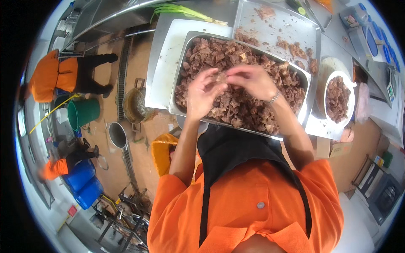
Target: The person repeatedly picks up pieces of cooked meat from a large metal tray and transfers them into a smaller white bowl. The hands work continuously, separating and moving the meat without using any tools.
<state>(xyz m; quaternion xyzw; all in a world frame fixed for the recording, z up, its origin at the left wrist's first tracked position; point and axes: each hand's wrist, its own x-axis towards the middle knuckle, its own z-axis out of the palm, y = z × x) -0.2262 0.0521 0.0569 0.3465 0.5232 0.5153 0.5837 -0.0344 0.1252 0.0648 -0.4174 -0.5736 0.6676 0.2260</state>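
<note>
A deep rectangular steel pan [173, 95] heaped with chunks of brown cooked meat [234, 110] lies in front of me. Both hands are over the heap, their fingertips nearly meeting. My left hand [202, 91] has its fingers curled around a small pale piece, seemingly meat; blur hides how firmly. The fingers of my right hand [253, 80] pinch at that same piece, and a bracelet circles this wrist. Under the pan's left side is a white cutting board [161, 76]. Behind the pan, a shallow steel tray [284, 23] holds meat scraps.
Green onions [190, 13] lie behind the board. A white tub of meat [352, 104] stands at right, a cucumber [299, 9] and tongs at the back. Pots [119, 134] and a green bin [83, 114] stand on the floor at left, where two people in orange [68, 74] are.
</note>
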